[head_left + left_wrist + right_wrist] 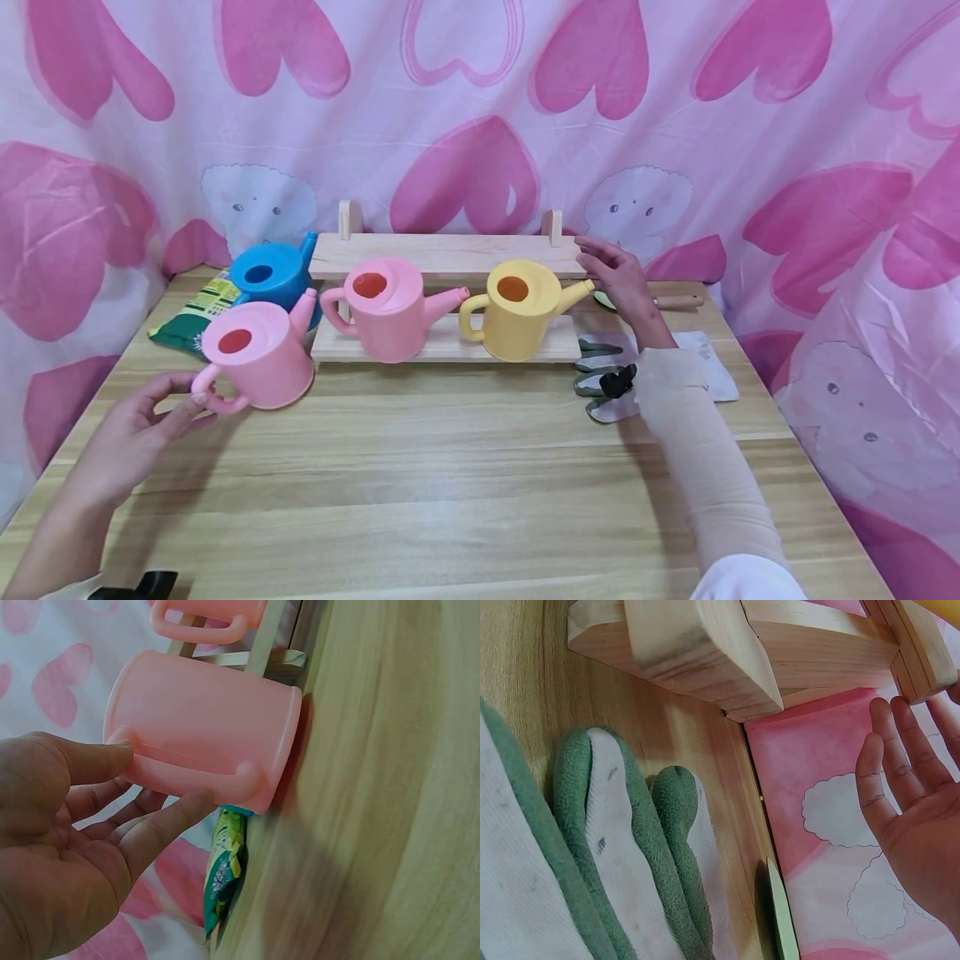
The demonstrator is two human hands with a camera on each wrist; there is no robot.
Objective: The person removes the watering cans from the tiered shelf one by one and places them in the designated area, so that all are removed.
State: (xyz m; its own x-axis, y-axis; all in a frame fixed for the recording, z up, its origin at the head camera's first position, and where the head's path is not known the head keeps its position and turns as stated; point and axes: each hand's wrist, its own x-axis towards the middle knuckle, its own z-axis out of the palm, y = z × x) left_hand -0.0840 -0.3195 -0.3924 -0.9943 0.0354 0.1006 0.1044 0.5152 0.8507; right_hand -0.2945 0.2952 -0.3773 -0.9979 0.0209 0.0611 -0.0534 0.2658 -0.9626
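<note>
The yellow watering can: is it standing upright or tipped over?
Upright: in the head view, the yellow watering can has its opening facing up and its base on the lower shelf.

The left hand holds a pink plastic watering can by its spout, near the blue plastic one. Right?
Not by its spout: the left hand holds the pink plastic watering can by its handle, near the blue plastic one, as the left wrist view shows.

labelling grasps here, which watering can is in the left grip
The front-left pink can: the left grip pinches its handle, unlike those of the blue can, yellow can and shelved pink can.
</note>
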